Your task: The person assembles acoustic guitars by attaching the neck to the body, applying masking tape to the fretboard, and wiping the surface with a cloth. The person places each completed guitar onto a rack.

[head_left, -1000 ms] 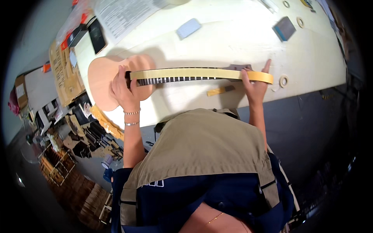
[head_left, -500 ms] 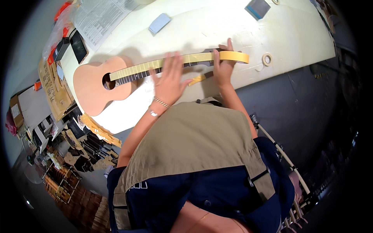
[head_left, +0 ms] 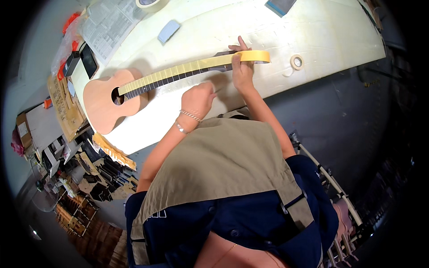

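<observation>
A small unfinished guitar [head_left: 99,100] lies on the white table, its neck pointing right. Along the fretboard runs a strip of yellow masking tape [head_left: 172,71], leaving dark frets bare on the near side. The strip leads to the tape roll [head_left: 259,56] at the headstock end. My right hand [head_left: 242,77] grips the roll there, thumb on the near side and fingers behind. Just below the neck, my left hand [head_left: 197,102] is curled closed, off the tape. A blurred thin shape shows at its fingertips; I cannot make out what it is.
A small tape roll [head_left: 296,62] lies at the right. Behind are a grey-blue pad [head_left: 169,31], a grey block [head_left: 280,6], another roll [head_left: 152,4] and printed sheets [head_left: 109,27]. A phone [head_left: 88,60] lies left, near the table's edge. Shelves [head_left: 76,210] stand lower left.
My left hand has left the taped neck, come down nearer to me and closed. The yellow-handled tool under the neck no longer shows. My right hand stays at the roll.
</observation>
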The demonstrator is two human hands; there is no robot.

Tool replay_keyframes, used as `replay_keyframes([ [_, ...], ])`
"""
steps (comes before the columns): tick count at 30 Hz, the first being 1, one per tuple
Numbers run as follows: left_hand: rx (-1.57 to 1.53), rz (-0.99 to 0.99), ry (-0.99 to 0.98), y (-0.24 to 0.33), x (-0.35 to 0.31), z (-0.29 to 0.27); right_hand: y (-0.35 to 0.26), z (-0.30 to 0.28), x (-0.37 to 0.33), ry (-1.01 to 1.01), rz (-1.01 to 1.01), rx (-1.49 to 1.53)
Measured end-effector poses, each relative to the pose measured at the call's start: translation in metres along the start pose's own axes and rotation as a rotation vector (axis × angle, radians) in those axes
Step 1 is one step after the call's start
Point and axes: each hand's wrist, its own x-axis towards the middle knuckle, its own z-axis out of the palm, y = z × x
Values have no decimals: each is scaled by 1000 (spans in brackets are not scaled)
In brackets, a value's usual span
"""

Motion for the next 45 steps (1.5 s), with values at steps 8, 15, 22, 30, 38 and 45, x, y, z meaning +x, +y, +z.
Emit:
replay_keyframes([
  [8, -803, -393, 272, 0, 27, -18, 3, 1, -3, -28, 28, 14],
  [15, -850, -441, 274, 0, 32, -18, -2, 2, -3, 24, 11, -32],
  [22, -927, -402, 300, -16, 33, -3, -46, 20, -46, -254, -570, 97],
  [30, -635, -65, 282, -33, -19, -6, -82, -9, -22, -26, 96, 772],
  [38, -1478, -371, 359, -15, -20, -31, -99, -10, -30, -90, 615, 1723],
  [45, -573, -509, 787, -183, -101, -93, -21, -80, 8, 207, 134, 972],
])
